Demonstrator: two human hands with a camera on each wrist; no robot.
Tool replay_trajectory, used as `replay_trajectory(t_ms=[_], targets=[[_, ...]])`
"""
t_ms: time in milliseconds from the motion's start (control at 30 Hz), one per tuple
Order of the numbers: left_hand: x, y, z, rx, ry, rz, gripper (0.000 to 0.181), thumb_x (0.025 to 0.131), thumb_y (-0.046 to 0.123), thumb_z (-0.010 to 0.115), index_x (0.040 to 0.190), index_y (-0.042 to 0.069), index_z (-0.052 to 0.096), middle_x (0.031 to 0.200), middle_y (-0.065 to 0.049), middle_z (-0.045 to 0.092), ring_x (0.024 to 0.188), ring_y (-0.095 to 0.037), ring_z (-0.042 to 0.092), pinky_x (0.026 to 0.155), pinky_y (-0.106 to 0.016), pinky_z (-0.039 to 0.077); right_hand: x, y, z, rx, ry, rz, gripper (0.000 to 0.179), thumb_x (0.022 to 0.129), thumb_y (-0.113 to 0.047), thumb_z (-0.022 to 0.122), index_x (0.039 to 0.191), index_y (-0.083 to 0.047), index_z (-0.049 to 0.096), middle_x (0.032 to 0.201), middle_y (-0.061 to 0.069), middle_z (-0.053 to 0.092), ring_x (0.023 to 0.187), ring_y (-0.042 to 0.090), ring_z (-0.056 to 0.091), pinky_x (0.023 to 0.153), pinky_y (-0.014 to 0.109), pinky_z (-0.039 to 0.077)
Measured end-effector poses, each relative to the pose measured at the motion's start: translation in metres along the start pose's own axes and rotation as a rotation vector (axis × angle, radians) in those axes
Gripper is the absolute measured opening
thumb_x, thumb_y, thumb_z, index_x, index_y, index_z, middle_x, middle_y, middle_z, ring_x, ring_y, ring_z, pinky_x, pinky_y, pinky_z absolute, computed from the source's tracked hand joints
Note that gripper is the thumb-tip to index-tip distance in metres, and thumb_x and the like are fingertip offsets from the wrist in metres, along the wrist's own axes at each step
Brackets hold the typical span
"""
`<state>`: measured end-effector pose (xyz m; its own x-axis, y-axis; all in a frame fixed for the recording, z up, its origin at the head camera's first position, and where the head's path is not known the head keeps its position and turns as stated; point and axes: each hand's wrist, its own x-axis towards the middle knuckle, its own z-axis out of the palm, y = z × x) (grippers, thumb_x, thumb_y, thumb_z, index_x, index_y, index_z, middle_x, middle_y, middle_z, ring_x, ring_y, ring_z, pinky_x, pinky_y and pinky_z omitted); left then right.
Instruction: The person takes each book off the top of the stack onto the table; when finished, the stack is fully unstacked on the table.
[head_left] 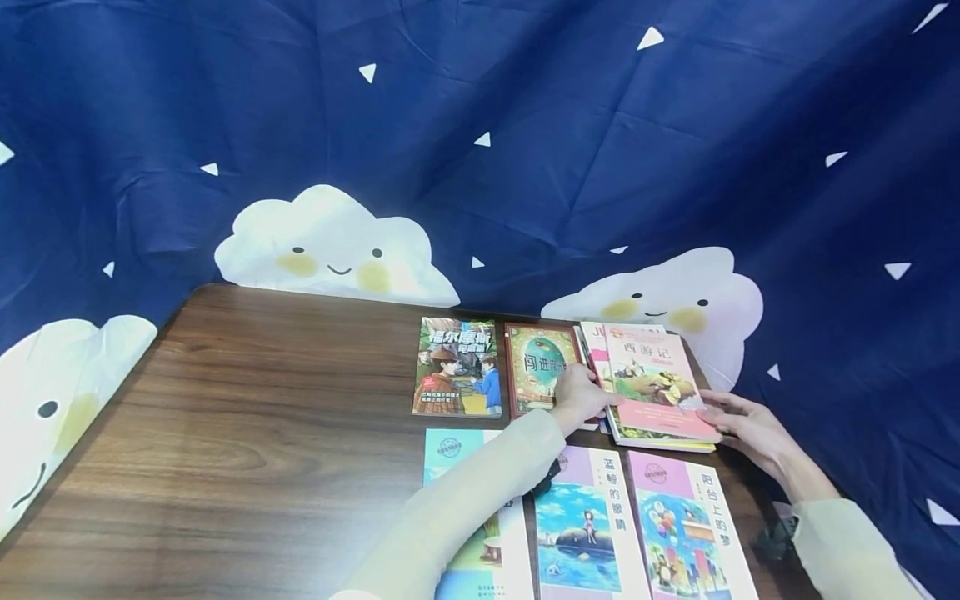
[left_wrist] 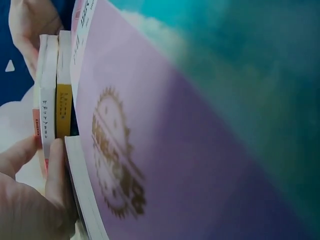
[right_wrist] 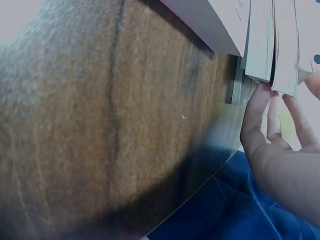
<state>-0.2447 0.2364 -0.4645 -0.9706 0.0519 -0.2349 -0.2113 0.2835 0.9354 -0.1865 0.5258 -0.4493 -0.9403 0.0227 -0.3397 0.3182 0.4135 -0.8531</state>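
2 hands (head_left: 585,397) (head_left: 750,429), 5 single books (head_left: 457,367) (head_left: 534,364) (head_left: 450,450) (head_left: 577,542) (head_left: 690,533), 1 stack (head_left: 654,379) (its count unclear).

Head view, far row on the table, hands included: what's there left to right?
Holmes book → red-framed book → left hand → book stack → right hand

Passage over left tabletop (head_left: 247,450); book stack (head_left: 656,383), flat books (head_left: 577,521) obstruct right; curtain (head_left: 480,192) behind.
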Motion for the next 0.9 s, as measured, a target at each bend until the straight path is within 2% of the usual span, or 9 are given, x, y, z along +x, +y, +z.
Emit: replay_trajectory(t_ms=[67,167,300,400,567,733,900], targets=[[-0.001,0.0,-0.004,-0.079,-0.035,-0.001,0.044,0.072,0.008,0.098,0.106,-0.001,0.072,0.076,-0.009,0.075,0.058,-0.025,0.077,0.044,-0.024,0.061,0.001,0.0,0.0,0.014,-0.003,0.0,0.041,0.105,-0.026,0.068,0.144,-0.027,0.058,0.103,-0.032,0.066,0.095,-0.006,0.066,0.081,0.019,0.063],[-0.006,0.0,-0.013,-0.2,-0.106,-0.021,0.044,0.077,-0.004,0.091,0.115,-0.005,0.069,0.091,-0.014,0.077,0.074,-0.034,0.08,0.059,-0.03,0.069,0.001,0.0,0.0,0.027,-0.006,0.006,0.034,0.105,-0.026,0.068,0.138,-0.034,0.06,0.102,-0.03,0.068,0.095,-0.006,0.067,0.081,0.019,0.063],[-0.011,0.0,-0.022,-0.284,-0.186,-0.047,0.043,0.082,-0.012,0.081,0.122,-0.006,0.067,0.103,-0.016,0.074,0.087,-0.037,0.08,0.071,-0.035,0.072,0.002,0.001,-0.001,0.032,-0.004,0.015,0.033,0.105,-0.025,0.067,0.136,-0.036,0.06,0.101,-0.029,0.069,0.093,-0.005,0.068,0.08,0.02,0.063],[-0.011,-0.002,-0.028,-0.308,-0.238,-0.047,0.042,0.084,-0.014,0.077,0.124,-0.008,0.067,0.101,-0.017,0.073,0.088,-0.036,0.08,0.071,-0.035,0.072,0.003,0.003,-0.002,0.021,-0.002,0.022,0.037,0.105,-0.025,0.067,0.141,-0.033,0.059,0.101,-0.028,0.069,0.093,-0.003,0.068,0.08,0.021,0.064],[-0.009,-0.007,-0.044,-0.351,-0.33,-0.047,0.038,0.085,-0.013,0.076,0.121,-0.004,0.068,0.092,-0.017,0.075,0.077,-0.029,0.078,0.069,-0.035,0.072,0.003,0.002,-0.002,-0.027,-0.008,0.031,0.054,0.105,-0.029,0.067,0.155,-0.018,0.048,0.101,-0.031,0.066,0.095,-0.005,0.067,0.082,0.021,0.063],[-0.008,-0.011,-0.071,-0.402,-0.402,-0.033,0.04,0.087,-0.012,0.076,0.124,0.002,0.068,0.1,-0.018,0.077,0.08,-0.023,0.077,0.072,-0.036,0.072,0.002,0.001,-0.002,-0.038,-0.01,0.028,0.054,0.105,-0.03,0.068,0.154,-0.019,0.049,0.101,-0.031,0.065,0.096,-0.005,0.067,0.083,0.021,0.063],[-0.013,-0.011,-0.113,-0.416,-0.449,-0.009,0.044,0.091,-0.008,0.075,0.131,0.006,0.065,0.116,-0.017,0.075,0.091,-0.025,0.078,0.077,-0.036,0.072,0.002,0.001,-0.001,-0.034,-0.013,0.024,0.051,0.105,-0.03,0.068,0.152,-0.022,0.051,0.101,-0.032,0.065,0.096,-0.005,0.067,0.083,0.021,0.062]])
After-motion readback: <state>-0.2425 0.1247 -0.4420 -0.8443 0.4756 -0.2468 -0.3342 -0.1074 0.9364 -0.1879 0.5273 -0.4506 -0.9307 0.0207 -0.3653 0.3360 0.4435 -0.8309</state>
